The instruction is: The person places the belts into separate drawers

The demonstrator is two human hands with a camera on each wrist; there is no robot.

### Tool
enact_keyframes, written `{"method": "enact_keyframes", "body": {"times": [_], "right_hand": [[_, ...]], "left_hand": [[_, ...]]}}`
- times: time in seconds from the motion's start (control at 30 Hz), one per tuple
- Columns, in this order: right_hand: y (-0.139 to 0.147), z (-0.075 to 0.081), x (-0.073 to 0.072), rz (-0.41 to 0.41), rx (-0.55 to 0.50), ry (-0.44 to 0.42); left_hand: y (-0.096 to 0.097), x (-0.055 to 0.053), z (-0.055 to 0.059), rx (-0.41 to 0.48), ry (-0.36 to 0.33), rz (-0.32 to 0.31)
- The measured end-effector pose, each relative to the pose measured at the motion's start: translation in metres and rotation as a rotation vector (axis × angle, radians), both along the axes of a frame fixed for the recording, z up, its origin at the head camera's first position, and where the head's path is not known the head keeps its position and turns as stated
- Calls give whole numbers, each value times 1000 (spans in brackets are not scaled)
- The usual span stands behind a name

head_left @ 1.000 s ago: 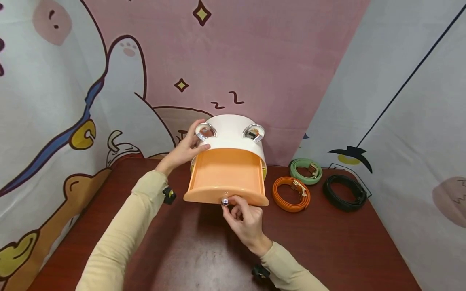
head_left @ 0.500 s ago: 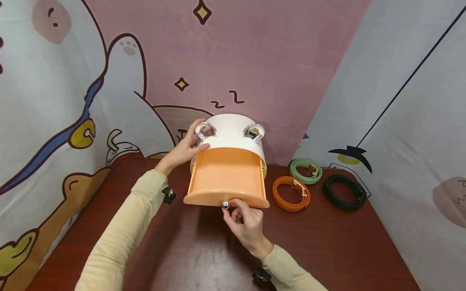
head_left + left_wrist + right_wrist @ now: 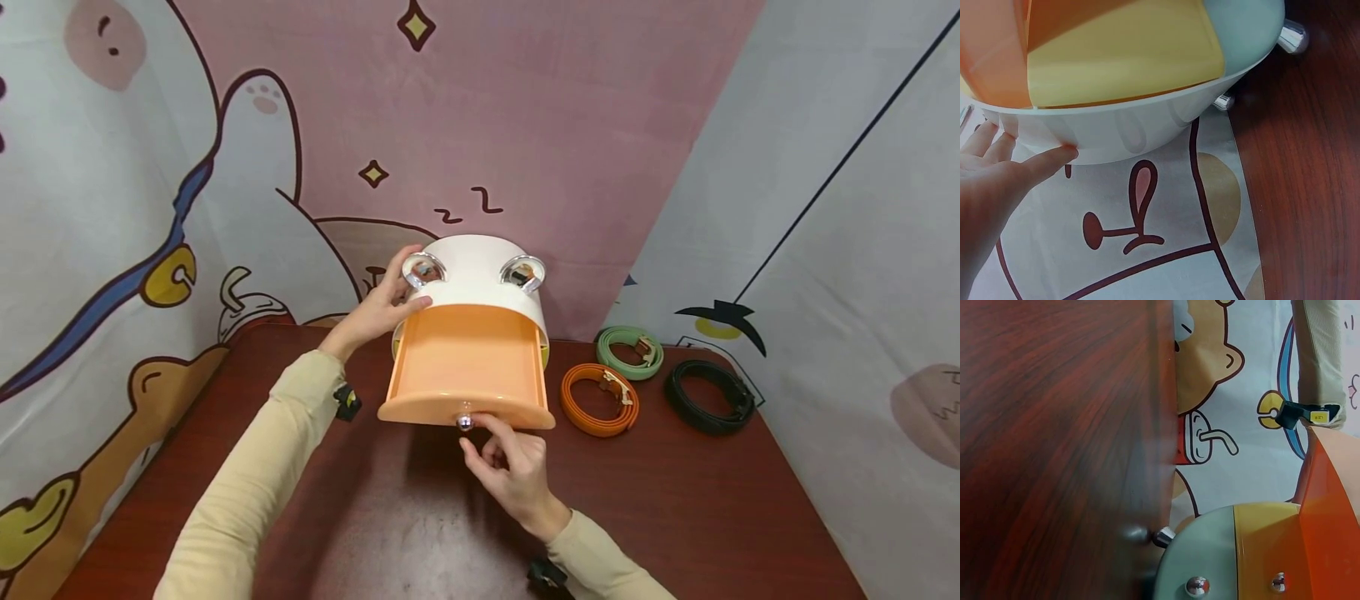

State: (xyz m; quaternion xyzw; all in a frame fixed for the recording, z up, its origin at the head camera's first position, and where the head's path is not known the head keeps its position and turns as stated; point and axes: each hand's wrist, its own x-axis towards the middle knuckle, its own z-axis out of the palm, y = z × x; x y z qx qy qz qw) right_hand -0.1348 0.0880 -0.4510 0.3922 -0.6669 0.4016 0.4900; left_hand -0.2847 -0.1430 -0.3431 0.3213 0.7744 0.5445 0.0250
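Observation:
A small white drawer cabinet (image 3: 472,275) with two silver ring shapes on top stands at the back of the table. Its orange top drawer (image 3: 468,358) is pulled out, with a bare floor. My left hand (image 3: 378,312) lies against the cabinet's upper left side, thumb on the top near the front edge, fingers fairly straight along the white wall. Beside the silver knob (image 3: 465,422) is my right hand (image 3: 513,475), index fingertip right at the knob and thumb apart from it. Below sit a yellow drawer (image 3: 1266,550) and a green drawer (image 3: 1200,556), both pushed in.
Right of the cabinet lie three coiled belts: an orange belt (image 3: 570,408), a green belt (image 3: 611,367) and a black belt (image 3: 678,400). The dark red table (image 3: 420,533) meets a cartoon-printed cloth (image 3: 570,125) behind and at the sides.
My right thumb has come off the knob, and the right hand has shifted slightly down and right. The drawer came out a touch more at first. My left hand stays put.

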Motion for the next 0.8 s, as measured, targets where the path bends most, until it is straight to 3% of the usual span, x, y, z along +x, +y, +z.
{"method": "enact_keyframes", "body": {"times": [0.17, 0.57, 0.8], "right_hand": [[5, 4, 4, 16, 1, 14], [24, 24, 14, 67, -52, 75], [38, 33, 15, 42, -94, 16]], "left_hand": [[-2, -11, -11, -6, 17, 3], [-5, -14, -12, 2, 18, -27], [-7, -13, -12, -7, 13, -30]]}}
